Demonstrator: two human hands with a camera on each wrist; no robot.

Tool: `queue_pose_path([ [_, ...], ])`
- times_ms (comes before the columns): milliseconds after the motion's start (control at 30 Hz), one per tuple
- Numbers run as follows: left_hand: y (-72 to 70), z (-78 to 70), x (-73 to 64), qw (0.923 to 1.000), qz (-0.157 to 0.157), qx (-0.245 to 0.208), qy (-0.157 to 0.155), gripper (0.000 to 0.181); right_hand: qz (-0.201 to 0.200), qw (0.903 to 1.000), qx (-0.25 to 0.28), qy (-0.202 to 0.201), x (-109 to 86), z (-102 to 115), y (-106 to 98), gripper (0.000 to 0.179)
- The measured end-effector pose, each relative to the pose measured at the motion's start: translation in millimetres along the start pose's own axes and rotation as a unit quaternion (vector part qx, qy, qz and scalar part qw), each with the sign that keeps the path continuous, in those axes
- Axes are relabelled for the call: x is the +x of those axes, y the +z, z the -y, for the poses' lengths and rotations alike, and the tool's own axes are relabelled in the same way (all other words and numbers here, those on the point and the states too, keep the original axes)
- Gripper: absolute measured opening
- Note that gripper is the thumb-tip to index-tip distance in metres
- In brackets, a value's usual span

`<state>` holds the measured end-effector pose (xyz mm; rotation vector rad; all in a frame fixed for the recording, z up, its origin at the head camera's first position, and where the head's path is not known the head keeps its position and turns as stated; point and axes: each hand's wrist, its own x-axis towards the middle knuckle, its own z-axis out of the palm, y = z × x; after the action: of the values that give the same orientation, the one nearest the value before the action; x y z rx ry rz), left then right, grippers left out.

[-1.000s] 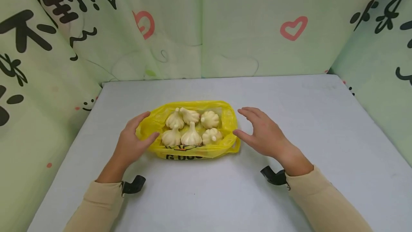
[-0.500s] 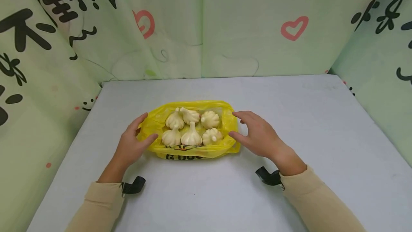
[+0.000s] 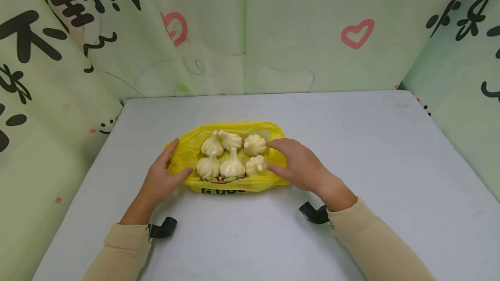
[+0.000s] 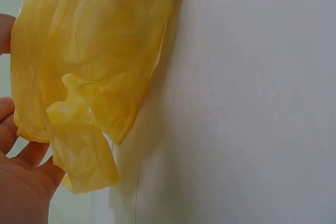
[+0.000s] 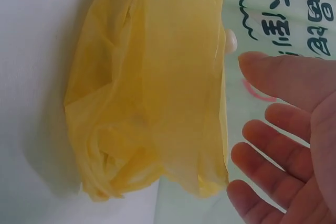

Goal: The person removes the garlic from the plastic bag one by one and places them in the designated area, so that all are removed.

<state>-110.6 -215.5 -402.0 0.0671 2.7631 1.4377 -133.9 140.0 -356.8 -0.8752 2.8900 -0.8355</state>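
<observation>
A yellow plastic bag [image 3: 234,184] lies in the middle of the table with its mouth rolled wide. Several whole white garlic bulbs [image 3: 232,167] sit inside in two rough rows. At the bag's left end, my left hand [image 3: 161,181] has its fingers against the side and its thumb over the near edge. The left wrist view shows the fingers [image 4: 32,153] partly behind the crumpled yellow plastic. My right hand [image 3: 302,166] reaches over the right end, its thumb and fingers spread close to the rightmost bulbs. Its palm, in the right wrist view, holds nothing.
The bag rests on a white tabletop [image 3: 242,237]. Pale green curtains [image 3: 297,34] with dark lettering and red hearts surround the back and sides. A black wrist mount [image 3: 162,227] sticks out below the left hand, and another black mount [image 3: 314,213] below the right.
My right hand has moved left, from beside the bag to over its right end near the bulbs. My left hand has shifted very little at the left end. The garlic stays in place.
</observation>
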Motion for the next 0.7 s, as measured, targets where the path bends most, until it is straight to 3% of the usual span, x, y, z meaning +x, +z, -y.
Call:
queue_pose_path([
  [400, 2.4, 2.5, 0.2, 0.9997, 0.007, 0.016, 0.018, 0.09, 0.007, 0.9988, 0.003, -0.047, 4.9, 3, 11, 0.049],
  [700, 3.4, 2.7, 0.4, 0.9993, 0.01, 0.024, 0.028, 0.093, 0.017, 0.9988, -0.012, -0.045, 8.7, 3, 15, 0.045],
])
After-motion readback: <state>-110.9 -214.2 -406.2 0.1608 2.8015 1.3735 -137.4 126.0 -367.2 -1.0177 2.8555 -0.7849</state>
